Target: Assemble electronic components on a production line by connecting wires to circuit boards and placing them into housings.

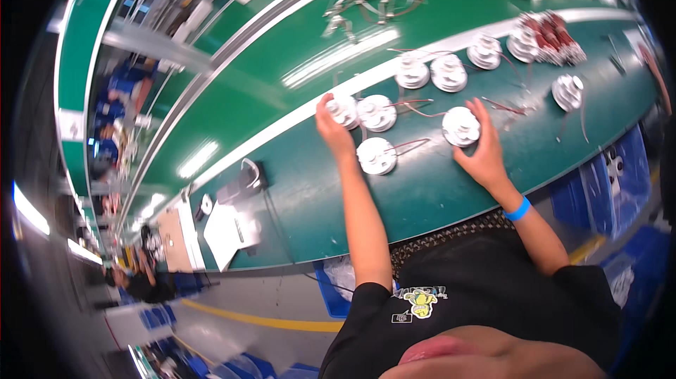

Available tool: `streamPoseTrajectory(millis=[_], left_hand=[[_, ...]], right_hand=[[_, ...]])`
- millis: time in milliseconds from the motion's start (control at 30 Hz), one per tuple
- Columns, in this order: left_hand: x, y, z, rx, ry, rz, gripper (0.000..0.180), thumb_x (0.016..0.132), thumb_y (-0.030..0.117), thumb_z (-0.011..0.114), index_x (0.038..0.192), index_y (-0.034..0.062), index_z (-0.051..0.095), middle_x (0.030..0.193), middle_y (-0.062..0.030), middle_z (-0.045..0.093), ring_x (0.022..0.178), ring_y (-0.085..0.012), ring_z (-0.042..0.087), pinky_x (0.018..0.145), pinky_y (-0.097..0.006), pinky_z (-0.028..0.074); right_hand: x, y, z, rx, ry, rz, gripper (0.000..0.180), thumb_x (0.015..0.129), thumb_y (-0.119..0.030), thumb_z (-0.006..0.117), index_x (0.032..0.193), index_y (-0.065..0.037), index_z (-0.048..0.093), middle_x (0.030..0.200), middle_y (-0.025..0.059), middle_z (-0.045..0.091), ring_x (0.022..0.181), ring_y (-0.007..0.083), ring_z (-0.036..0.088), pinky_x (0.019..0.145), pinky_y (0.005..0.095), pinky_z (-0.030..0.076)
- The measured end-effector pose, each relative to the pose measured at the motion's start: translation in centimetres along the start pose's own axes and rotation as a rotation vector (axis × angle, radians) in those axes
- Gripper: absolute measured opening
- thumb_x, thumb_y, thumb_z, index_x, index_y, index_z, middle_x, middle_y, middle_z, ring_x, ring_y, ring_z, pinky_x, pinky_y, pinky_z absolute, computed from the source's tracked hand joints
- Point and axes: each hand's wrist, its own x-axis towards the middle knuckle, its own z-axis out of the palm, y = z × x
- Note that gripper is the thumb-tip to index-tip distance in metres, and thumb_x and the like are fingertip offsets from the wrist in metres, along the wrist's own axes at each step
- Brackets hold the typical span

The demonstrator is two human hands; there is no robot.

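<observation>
Head view of a green workbench point(436, 189). The left hand point(332, 129) reaches forward, fingertips resting on a white round part point(344, 109) at the bench's pale stripe; the fingers look curled over it, though the grip is hard to judge. The right hand point(481, 150) is spread, fingers wrapped around a second white round part point(461, 126). Between the hands lie two more white discs point(377, 113) point(377, 156) with thin red wires point(412, 143). Beyond the right hand sits a heap of red-wired parts point(546, 37).
</observation>
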Motion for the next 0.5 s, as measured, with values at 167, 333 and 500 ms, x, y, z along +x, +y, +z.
streamPoseTrajectory(millis=[167, 333, 500], left_hand=[[-0.3, 2.1, 2.4, -0.005, 0.012, -0.015, 0.064, 0.101, 0.05, 0.025, 0.116, -0.0041, 0.057, 0.113, -0.0143, 0.059, 0.102, -0.0211, 0.058, 0.09, -0.032, 0.046], [0.7, 1.9, 5.0, -0.282, -0.127, -0.152, 0.068, 0.1, 0.054, 0.026, 0.127, -0.0044, 0.048, 0.119, -0.019, 0.058, 0.11, -0.0255, 0.055, 0.093, -0.037, 0.045], [4.3, -2.7, 5.8, -0.244, -0.247, 0.055, 0.06, 0.096, 0.046, 0.041, 0.13, -0.0033, 0.046, 0.12, -0.0201, 0.057, 0.109, -0.0286, 0.057, 0.093, -0.038, 0.046]], right_hand=[[-0.1, 0.3, -0.7, 0.011, 0.025, 0.008, 0.09, 0.066, -0.015, 0.073, 0.143, -0.004, 0.028, 0.135, 0.0158, 0.049, 0.123, 0.0337, 0.047, 0.103, 0.0438, 0.034], [-0.2, 0.4, -1.8, -0.014, 0.014, 0.019, 0.088, 0.067, -0.015, 0.074, 0.142, -0.003, 0.029, 0.133, 0.016, 0.05, 0.121, 0.0341, 0.048, 0.102, 0.0437, 0.035], [-0.2, -0.6, -0.5, 0.095, -0.009, -0.008, 0.085, 0.069, -0.011, 0.073, 0.142, -0.002, 0.029, 0.131, 0.0179, 0.051, 0.12, 0.0346, 0.048, 0.101, 0.043, 0.038]])
